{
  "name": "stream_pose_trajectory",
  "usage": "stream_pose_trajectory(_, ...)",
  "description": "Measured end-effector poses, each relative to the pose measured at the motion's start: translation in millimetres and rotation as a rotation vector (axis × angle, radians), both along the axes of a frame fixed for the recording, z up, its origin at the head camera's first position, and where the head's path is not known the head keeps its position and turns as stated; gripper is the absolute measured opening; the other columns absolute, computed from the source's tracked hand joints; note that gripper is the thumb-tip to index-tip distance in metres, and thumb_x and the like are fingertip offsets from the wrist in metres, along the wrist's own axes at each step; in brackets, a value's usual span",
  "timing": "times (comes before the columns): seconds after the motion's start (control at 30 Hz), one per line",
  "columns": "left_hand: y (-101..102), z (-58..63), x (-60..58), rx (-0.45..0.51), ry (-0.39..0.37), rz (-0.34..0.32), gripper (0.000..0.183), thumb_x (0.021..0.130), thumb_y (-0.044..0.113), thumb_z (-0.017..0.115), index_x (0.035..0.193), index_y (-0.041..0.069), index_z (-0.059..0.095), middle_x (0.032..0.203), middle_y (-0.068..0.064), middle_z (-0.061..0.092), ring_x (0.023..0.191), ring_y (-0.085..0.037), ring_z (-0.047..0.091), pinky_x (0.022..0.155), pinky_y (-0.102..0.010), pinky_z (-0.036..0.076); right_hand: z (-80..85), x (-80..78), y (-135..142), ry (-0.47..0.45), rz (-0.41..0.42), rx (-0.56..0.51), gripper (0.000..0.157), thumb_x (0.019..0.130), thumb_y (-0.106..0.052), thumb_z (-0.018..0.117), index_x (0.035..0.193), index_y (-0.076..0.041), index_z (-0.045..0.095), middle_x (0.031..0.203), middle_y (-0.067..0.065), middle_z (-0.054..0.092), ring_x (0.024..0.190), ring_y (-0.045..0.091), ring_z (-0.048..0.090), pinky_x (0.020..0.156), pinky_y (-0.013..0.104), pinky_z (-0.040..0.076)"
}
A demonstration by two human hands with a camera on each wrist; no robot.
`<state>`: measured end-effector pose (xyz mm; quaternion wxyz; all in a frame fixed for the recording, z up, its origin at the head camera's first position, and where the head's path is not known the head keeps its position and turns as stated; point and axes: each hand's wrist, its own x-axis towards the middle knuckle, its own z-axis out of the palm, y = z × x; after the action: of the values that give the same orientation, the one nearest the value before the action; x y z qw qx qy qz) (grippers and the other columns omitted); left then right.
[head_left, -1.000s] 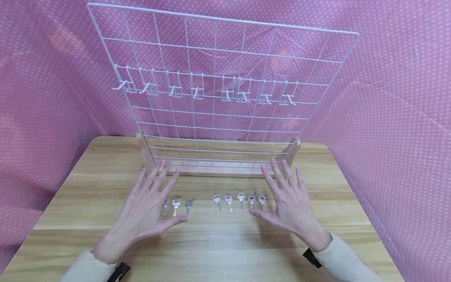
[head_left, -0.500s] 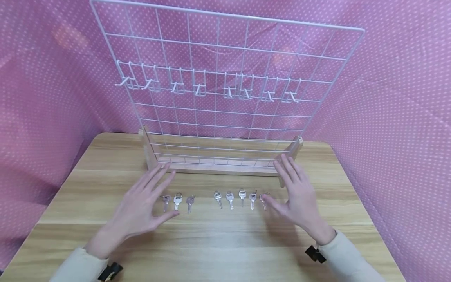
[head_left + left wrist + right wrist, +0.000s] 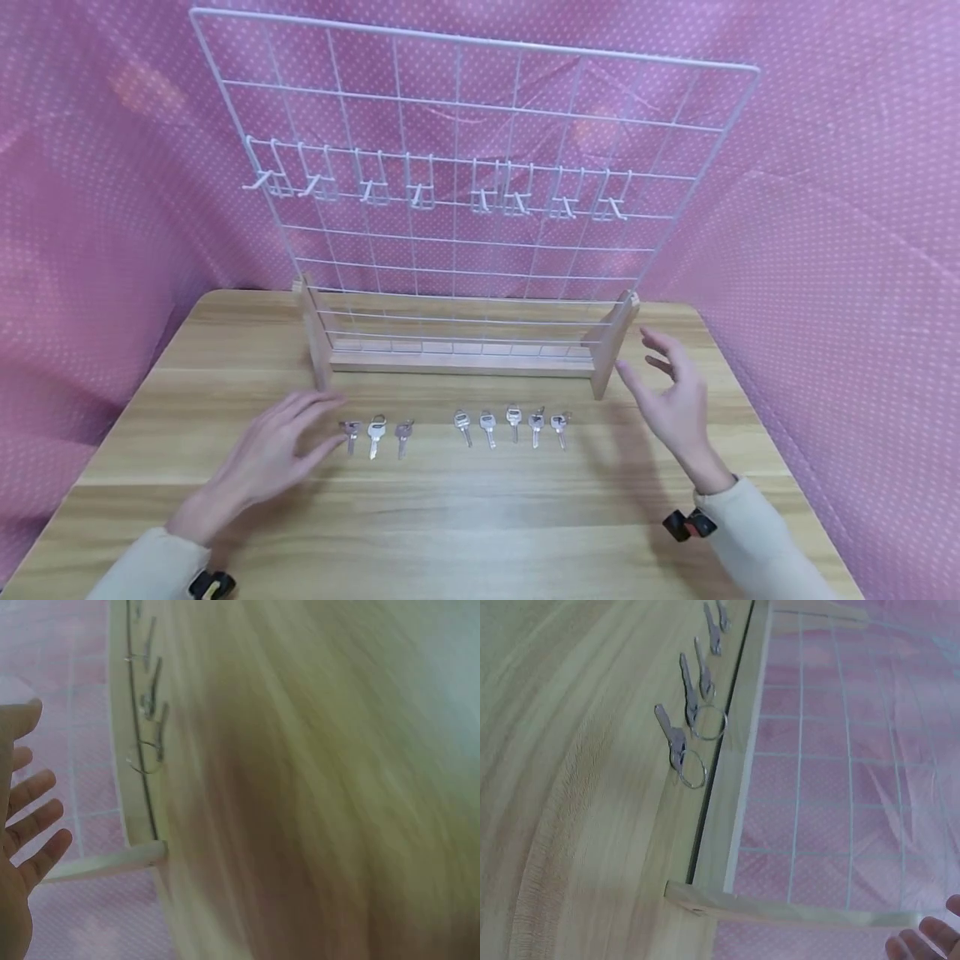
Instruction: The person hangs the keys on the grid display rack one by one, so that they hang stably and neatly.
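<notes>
Several metal keys with rings lie in a row on the wooden table, in two groups. Beside the leftmost key [image 3: 351, 435] hovers my left hand [image 3: 262, 450], its fingers loosely extended and holding nothing. Two more keys of that group are a silver key [image 3: 377, 432] and a duller key [image 3: 403, 433]. The right group runs from a key [image 3: 462, 423] to the rightmost key [image 3: 559, 425]; its rings show in the right wrist view. My right hand [image 3: 678, 400] hangs right of the rack, thumb and fingers apart, with nothing in it.
A white wire grid rack [image 3: 454, 245] stands behind the keys on a wooden base [image 3: 461, 363]. Several white hooks [image 3: 422, 195] hang in a row across it. Pink dotted cloth [image 3: 825, 208] surrounds the wooden table [image 3: 465, 533] at the back and sides.
Both hands, earlier spread over the table near the rack's feet, have moved outward. The left drew back left and down; the right moved right, its fingers bending more. The keys stay put.
</notes>
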<state>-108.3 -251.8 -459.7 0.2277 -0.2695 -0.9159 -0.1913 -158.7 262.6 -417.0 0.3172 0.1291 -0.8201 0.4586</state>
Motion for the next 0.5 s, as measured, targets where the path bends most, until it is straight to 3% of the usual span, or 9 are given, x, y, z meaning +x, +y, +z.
stream_pose_trajectory(0.1, -4.3, -6.0, -4.1, 0.0, 0.006, 0.003, 0.051, 0.077, 0.018, 0.089, 0.125, 0.009, 0.073, 0.124, -0.01, 0.075, 0.111, -0.03, 0.071, 0.089, -0.053, 0.06, 1.6, -8.0, 3.5, -0.079, 0.0, -0.095, 0.05, 0.09, 0.003, 0.078, 0.137, 0.005, 0.062, 0.139, 0.023, 0.067, 0.118, 0.0, 0.064, 0.096, 0.01, 0.053)
stream_pose_trajectory(0.27, -10.4, -15.1, -9.8, -0.004, -0.025, 0.023, 0.044, 0.08, 0.017, 0.088, 0.121, 0.011, 0.074, 0.122, -0.01, 0.076, 0.107, -0.031, 0.072, 0.082, -0.052, 0.062, 4.8, -22.6, 8.0, -0.206, -0.025, -0.195, 0.044, 0.096, -0.006, 0.075, 0.137, 0.004, 0.062, 0.132, 0.019, 0.069, 0.106, -0.003, 0.067, 0.091, 0.009, 0.054)
stream_pose_trajectory(0.5, -15.6, -24.1, -15.1, -0.03, -0.073, 0.041, 0.037, 0.083, 0.019, 0.086, 0.117, 0.01, 0.075, 0.118, -0.014, 0.077, 0.102, -0.034, 0.074, 0.078, -0.052, 0.063, 5.4, -46.5, 11.6, -0.225, -0.05, -0.226, 0.04, 0.098, -0.01, 0.075, 0.134, 0.003, 0.064, 0.119, 0.004, 0.07, 0.097, -0.006, 0.067, 0.087, 0.009, 0.055)
